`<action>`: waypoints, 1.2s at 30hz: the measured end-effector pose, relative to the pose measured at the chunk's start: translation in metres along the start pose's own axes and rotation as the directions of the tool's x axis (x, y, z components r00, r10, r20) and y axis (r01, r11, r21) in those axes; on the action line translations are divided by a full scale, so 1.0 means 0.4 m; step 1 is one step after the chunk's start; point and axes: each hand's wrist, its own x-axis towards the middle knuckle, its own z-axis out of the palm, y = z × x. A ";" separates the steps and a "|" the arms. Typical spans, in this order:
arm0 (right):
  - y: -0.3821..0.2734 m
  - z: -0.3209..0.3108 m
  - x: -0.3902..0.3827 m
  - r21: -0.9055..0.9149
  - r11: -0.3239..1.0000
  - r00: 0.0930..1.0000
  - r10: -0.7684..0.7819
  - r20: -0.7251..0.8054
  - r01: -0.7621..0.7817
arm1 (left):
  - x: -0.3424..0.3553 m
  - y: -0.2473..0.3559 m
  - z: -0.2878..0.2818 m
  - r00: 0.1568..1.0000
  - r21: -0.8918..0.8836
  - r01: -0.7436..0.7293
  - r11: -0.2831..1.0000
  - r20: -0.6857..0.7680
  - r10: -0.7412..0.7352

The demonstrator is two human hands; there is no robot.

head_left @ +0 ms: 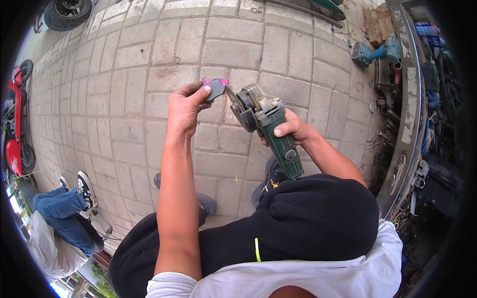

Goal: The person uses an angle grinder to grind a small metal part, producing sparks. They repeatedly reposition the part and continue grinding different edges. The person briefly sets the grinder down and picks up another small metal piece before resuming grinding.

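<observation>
My left hand (191, 102) pinches a small dark grey pad (216, 90) with a bright pink part (223, 81) behind it. The pad is held against or very close to the edge of the disc (235, 107) of a green angle grinder (280, 139); I cannot tell if they touch. My right hand (288, 129) is wrapped round the grinder's body, which is tilted with its guarded head toward my left hand. A few small orange sparks (273, 184) show below the grinder, by my dark-trousered knee.
A teal cordless tool (372, 52) and wrenches (385, 136) lie along a metal ledge (407, 99) at right. A seated person in jeans (62, 208) is at lower left. A red scooter (17, 134) and tyre (64, 12) are at left, on paving (149, 49).
</observation>
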 end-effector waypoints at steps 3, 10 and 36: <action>0.000 0.000 0.000 -0.003 1.000 1.000 -0.001 0.001 0.001 | -0.002 0.000 0.001 1.000 -0.002 0.001 1.000 -0.001 -0.001; -0.001 0.000 -0.001 -0.003 1.000 1.000 0.003 -0.005 -0.003 | -0.008 0.011 0.009 1.000 -0.017 0.006 1.000 0.004 -0.006; 0.000 0.003 -0.001 -0.018 1.000 1.000 0.002 -0.024 -0.002 | -0.007 0.012 0.006 1.000 -0.007 0.014 1.000 -0.005 -0.014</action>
